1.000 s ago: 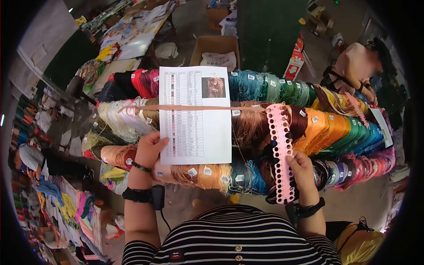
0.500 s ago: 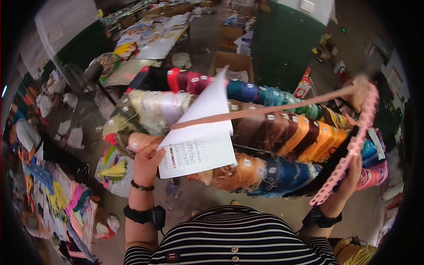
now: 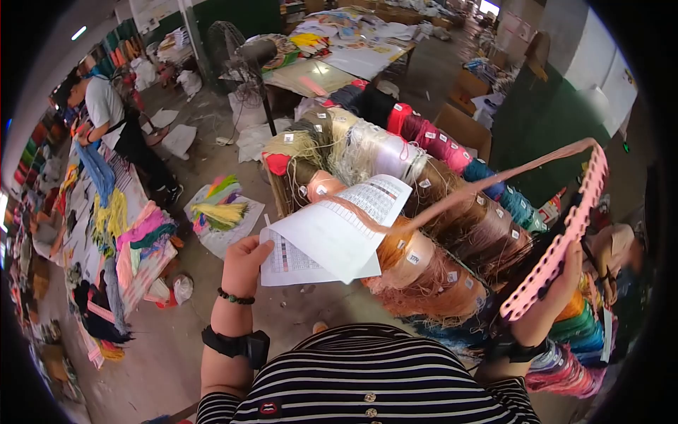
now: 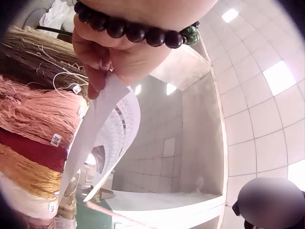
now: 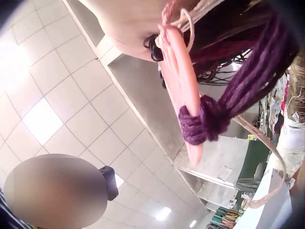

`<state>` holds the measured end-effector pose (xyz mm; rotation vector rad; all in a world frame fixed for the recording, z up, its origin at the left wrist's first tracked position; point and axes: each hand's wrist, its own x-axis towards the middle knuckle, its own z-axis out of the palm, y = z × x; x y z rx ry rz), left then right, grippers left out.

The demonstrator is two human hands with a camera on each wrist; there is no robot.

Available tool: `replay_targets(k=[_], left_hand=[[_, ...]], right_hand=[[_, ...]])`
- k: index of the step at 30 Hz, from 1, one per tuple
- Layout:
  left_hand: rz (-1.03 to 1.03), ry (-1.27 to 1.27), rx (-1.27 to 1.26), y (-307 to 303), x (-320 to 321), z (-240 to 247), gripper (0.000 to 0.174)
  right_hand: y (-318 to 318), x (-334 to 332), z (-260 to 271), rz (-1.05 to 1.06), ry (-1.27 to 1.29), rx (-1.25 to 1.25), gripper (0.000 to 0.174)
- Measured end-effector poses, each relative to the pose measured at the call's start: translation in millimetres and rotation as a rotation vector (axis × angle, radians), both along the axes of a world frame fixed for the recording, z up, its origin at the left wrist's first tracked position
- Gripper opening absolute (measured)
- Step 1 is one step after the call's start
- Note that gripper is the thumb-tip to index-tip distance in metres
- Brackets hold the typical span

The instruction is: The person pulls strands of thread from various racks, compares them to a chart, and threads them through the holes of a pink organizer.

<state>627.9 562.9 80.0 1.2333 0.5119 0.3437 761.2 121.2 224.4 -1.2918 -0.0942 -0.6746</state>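
My left hand [image 3: 244, 267] pinches the lower left corner of a printed sheet [image 3: 325, 237], which is bent over with a chart on both visible parts; the left wrist view shows thumb and finger on the paper [image 4: 97, 124]. My right hand [image 3: 563, 286] grips a pink strip with holes along its edges [image 3: 547, 279], held slanting at the right. From the strip's top a brownish-pink thread bundle [image 3: 487, 180] stretches left across the sheet. In the right wrist view, purple thread [image 5: 205, 121] is knotted round the pink strip [image 5: 183, 71].
Racks of labelled thread skeins [image 3: 424, 152] lie beyond and right of the sheet. A standing fan [image 3: 236, 60], a covered table [image 3: 360, 56] and a cardboard box [image 3: 459, 131] are farther back. At left a person [image 3: 106, 106] stands by a table with coloured thread bundles [image 3: 145, 230].
The view has swung left. The right hand and pink strip have moved outward and up from over the racks, pulling the thread bundle slanted; the sheet, flat before, has folded over.
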Motion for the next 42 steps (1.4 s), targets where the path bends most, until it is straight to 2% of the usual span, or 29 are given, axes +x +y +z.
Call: replay_targets(k=[1,2,3,5,6,7,8,11,13,15,19,26,29,33,37,41,42], left_hand=[[0.013,0.015,-0.006,1,-2,0,0.019],[0.01,0.012,-0.016,1,-3,1,0.019],[0.003,0.01,-0.025,0,-4,1,0.018],[0.0,0.0,-0.032,-3,0,2,0.018],[0.004,-0.006,-0.027,-5,4,1,0.017],[0.004,-0.013,-0.023,-8,8,1,0.017],[0.012,-0.03,-0.015,-9,13,3,0.016],[0.03,-0.086,0.005,-17,34,11,0.015],[0.052,-0.129,0.016,-25,46,29,0.015],[0.019,-0.16,0.05,-32,56,47,0.013],[-0.038,-0.199,0.096,-41,72,65,0.011],[-0.065,-0.246,0.141,-55,83,84,0.014],[-0.036,-0.29,0.086,-67,90,87,0.014],[-0.157,-0.287,0.008,-83,106,86,0.014],[-0.279,-0.251,-0.05,-109,133,59,0.012],[-0.363,-0.165,0.006,-123,160,22,0.012],[-0.364,-0.157,0.111,-123,169,10,0.014]], right_hand=[[7,3,7,-0.081,0.006,0.049,0.024],[-19,20,7,-0.052,0.057,0.197,0.029],[-27,26,19,-0.151,0.13,0.286,0.04],[-42,16,-2,-0.269,-0.192,-0.237,0.043],[-66,25,-3,-0.302,-0.168,-0.165,0.047],[-88,26,-10,-0.279,-0.169,-0.256,0.048],[-119,36,-18,-0.201,-0.175,-0.086,0.043],[-152,55,-13,-0.126,0.045,0.337,0.028],[-107,47,-9,-0.174,-0.012,0.156,0.02],[-94,41,-16,-0.038,0.112,0.077,0.018],[-79,45,-47,0.119,0.171,0.106,0.008],[-66,35,-51,0.138,0.251,0.116,0.008],[-65,32,-53,0.163,0.262,0.116,0.008],[-62,25,-55,0.194,0.3,0.094,0.01],[-61,23,-66,0.247,0.337,0.107,0.013],[-53,29,-87,0.312,0.362,0.128,0.015],[-51,31,-93,0.328,0.384,0.1,0.015]])
